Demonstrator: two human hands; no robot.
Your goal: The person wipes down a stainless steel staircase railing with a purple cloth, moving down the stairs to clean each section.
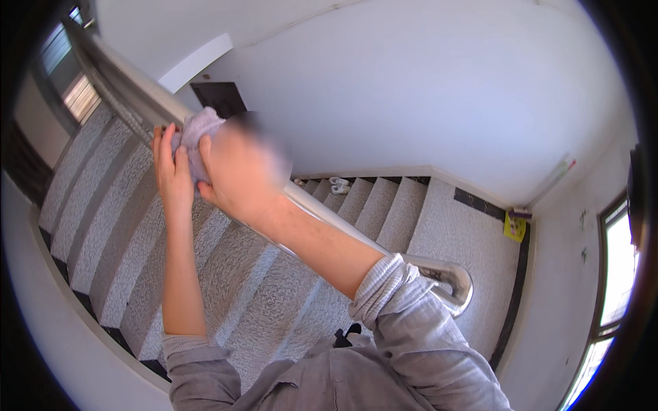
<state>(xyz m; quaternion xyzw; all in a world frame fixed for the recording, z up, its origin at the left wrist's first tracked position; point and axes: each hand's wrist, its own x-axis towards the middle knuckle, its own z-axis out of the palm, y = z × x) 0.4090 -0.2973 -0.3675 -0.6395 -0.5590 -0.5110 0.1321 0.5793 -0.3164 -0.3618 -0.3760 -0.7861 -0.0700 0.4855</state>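
Observation:
A crumpled light purple cloth [201, 128] lies against the stair handrail [324, 210], at the upper left of the view. My left hand [172, 164] grips the cloth from its left side, fingers pointing up along it. On the other side, my right hand [241, 172] holds the same cloth, its thumb and a fingertip pressed on it. A blur covers much of the right hand, so most of its fingers cannot be made out. The metal railing runs from the upper left down to a rounded end [460, 287] at the lower right.
Speckled stone steps [139, 267] fill the left, with another flight [378, 205] beyond the railing. White shoes [339, 186] stand on that flight. A yellow-green container [514, 226] sits in the landing's corner near a leaning stick [552, 177]. A window [617, 267] is at right.

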